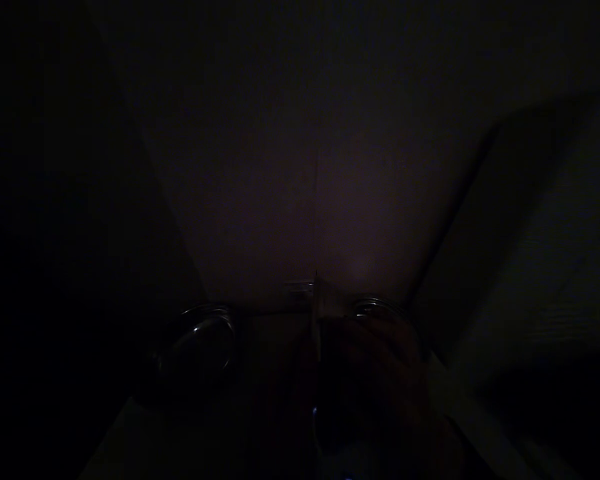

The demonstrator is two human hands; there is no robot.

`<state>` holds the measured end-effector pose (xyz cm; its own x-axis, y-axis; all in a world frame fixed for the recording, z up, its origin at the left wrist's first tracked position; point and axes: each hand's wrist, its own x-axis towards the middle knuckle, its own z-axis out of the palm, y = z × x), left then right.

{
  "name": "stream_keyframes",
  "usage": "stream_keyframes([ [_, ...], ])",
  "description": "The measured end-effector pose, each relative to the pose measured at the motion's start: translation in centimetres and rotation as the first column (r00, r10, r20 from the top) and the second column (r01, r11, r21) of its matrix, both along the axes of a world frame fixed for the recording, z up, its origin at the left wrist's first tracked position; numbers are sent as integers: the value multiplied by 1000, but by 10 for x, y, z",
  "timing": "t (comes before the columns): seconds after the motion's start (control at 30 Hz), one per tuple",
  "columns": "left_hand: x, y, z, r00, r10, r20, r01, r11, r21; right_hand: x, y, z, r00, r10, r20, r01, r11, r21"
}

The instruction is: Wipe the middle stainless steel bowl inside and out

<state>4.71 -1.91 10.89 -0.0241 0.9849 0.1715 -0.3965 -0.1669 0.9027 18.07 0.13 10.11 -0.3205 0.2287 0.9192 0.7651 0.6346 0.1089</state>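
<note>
The view is very dark and most outlines are faint. My right hand point(390, 360) is low and right of the middle, its fingers bent and closed at a pale, flat-edged piece point(327, 300). A dark object with a small bright glint lies below that piece; its kind is hidden by the dark. A dim reddish shape point(290, 373) just left of it seems to be my left hand, but its fingers do not show. Behind my right hand, a shiny curved rim point(375, 307) catches some light.
A shiny oval-rimmed object point(200, 340) stands to the left. At the back rises a dim, flat surface point(260, 220) with a thin vertical line in it. A small glossy piece point(299, 287) lies at its base. A dark slanted panel point(485, 220) borders the right side.
</note>
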Motion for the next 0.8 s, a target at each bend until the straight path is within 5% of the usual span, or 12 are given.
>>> stream_keyframes([
  [0.8,1,2,-4,995,70,-69,-68,997,39,-1,-2,-2,1000,15,-6,-15,1000,8],
])
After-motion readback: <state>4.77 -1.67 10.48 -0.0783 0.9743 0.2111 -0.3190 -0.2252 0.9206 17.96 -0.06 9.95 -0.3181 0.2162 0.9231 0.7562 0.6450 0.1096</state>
